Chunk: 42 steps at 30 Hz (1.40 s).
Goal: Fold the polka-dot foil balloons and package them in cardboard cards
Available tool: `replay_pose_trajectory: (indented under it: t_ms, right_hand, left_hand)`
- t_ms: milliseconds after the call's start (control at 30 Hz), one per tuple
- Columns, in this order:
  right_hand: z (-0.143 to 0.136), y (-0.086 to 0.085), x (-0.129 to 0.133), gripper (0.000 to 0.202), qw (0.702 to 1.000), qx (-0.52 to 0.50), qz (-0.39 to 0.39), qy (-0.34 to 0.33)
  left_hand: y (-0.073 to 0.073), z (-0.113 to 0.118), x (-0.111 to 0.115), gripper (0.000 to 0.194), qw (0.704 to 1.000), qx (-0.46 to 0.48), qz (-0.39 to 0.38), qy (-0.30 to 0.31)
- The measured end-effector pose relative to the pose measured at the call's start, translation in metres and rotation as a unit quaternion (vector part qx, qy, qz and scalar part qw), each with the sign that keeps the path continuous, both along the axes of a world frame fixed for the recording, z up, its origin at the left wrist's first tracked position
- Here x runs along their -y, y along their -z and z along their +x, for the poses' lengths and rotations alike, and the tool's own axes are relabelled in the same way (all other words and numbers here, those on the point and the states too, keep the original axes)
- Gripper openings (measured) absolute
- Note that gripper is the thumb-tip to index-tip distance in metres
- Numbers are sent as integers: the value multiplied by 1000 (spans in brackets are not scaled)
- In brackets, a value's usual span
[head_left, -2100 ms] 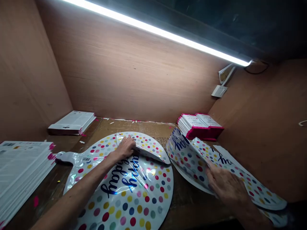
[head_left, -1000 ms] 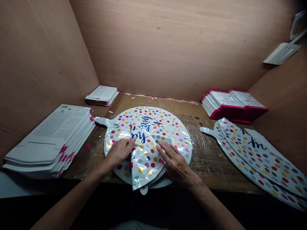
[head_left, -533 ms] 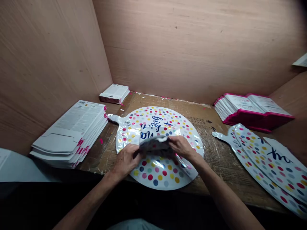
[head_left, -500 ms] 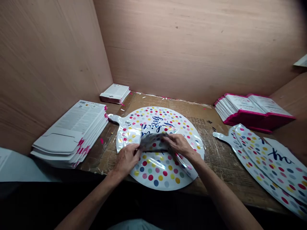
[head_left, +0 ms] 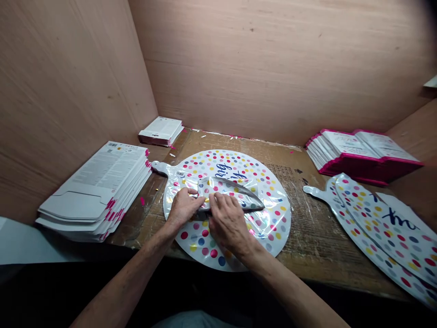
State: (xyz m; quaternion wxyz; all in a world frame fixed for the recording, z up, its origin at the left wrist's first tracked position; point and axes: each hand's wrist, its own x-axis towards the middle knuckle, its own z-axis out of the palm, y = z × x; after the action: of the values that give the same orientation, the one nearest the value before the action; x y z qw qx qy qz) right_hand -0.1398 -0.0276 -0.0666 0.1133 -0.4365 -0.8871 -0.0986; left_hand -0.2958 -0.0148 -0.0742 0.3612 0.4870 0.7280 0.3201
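Observation:
A flat, round polka-dot foil balloon (head_left: 201, 250) with dark blue lettering lies on the cardboard surface, its narrow tail pointing left. On top of it rests a partly folded foil balloon (head_left: 225, 187), dotted side up, tapering to a point at the right. My left hand (head_left: 186, 207) pinches the near left part of this folded balloon. Close beside it, my right hand (head_left: 228, 223) presses its bent fingers on the fold's near edge, thumb tucked under and hidden. How many layers lie below I cannot tell.
Printed white card sleeves (head_left: 95, 177) are piled at the left, a smaller stack (head_left: 162, 130) behind. Pink-edged packs (head_left: 365, 150) stand back right. More dotted balloons (head_left: 378, 223) overlap at the right. Wooden panels (head_left: 266, 68) wall the surface; paper scraps lie about.
The raised grey, blurred flap is now folded down with dots showing. My right hand has moved left and nearer, next to my left hand, which has shifted slightly.

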Motion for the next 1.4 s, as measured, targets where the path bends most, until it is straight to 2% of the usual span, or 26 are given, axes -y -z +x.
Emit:
replay_pose_trajectory:
  t_ms: [100, 167, 233, 300, 333, 367, 433, 467, 500, 533, 600, 667, 733, 800, 933, 1000, 1033, 1100, 1167, 1233, 1333, 1400]
  right_hand:
    - [-3, 12, 3, 32, 999, 46, -16, 22]
    - [11, 16, 7, 34, 999, 44, -6, -28]
    - [35, 15, 14, 34, 992, 42, -14, -117]
    - [60, 10, 21, 34, 976, 45, -41, -207]
    - [71, 8, 23, 34, 968, 41, -56, -241]
    - [80, 6, 24, 35, 961, 29, -74, -265]
    - [93, 7, 21, 35, 953, -45, -124, -273]
    - [96, 9, 17, 34, 949, -106, -160, -252]
    - [97, 12, 12, 33, 943, -177, -195, -204]
    - [95, 16, 5, 32, 934, -249, -223, -129]
    - [87, 22, -10, 37, 905, -346, -241, 54]
    - [77, 26, -24, 40, 885, -365, -220, 188]
    - [68, 26, -35, 41, 889, -336, -197, 242]
    - [63, 23, -38, 39, 899, -287, -191, 269]
    - [55, 5, -34, 26, 928, -140, -184, 293]
    - [48, -6, -36, 22, 944, -60, -139, 294]
    - [43, -12, -41, 27, 952, -30, -113, 282]
    - [34, -21, -58, 36, 969, 8, -105, 223]
    - [28, -29, -78, 36, 975, 28, -158, 152]
    - [29, -35, -94, 27, 970, 36, -217, 100]
    - [40, -41, -97, 13, 968, 11, -247, 45]
    - [50, -43, -86, 8, 960, -46, -276, -9]
  left_hand:
    - [-12, 2, 11, 37, 992, -122, 18, 25]
    - [-18, -1, 19, 32, 966, -221, 114, 69]
    - [-19, -5, 23, 33, 911, -267, 246, 198]
    - [-15, -10, 21, 50, 828, -269, 320, 374]
    - [-11, -13, 19, 55, 792, -269, 319, 446]
    - [-7, -15, 16, 56, 769, -269, 303, 494]
    - [-2, -19, 12, 51, 760, -258, 265, 534]
    - [0, -19, 11, 48, 772, -246, 245, 533]
    - [1, -18, 11, 45, 792, -228, 226, 519]
    - [1, -15, 12, 41, 823, -206, 206, 488]
    - [0, -4, 13, 35, 901, -162, 159, 371]
    - [-1, 11, 14, 36, 956, -156, 113, 220]
    - [-3, 28, 12, 37, 969, -210, 72, 110]
    - [-5, 41, 8, 36, 954, -289, 27, 75]
    - [-11, 52, 0, 31, 924, -367, -33, 106]
    - [-13, 54, -2, 31, 918, -375, -34, 124]
    - [-13, 54, -3, 31, 916, -377, -31, 131]
    - [-12, 55, -3, 33, 913, -384, -19, 137]
    - [-10, 53, -2, 34, 913, -384, -8, 136]
    - [-8, 49, 0, 35, 923, -365, 15, 124]
    - [-6, 37, 6, 48, 950, -280, 123, 66]
    - [-6, 31, 10, 55, 971, -175, 157, 39]
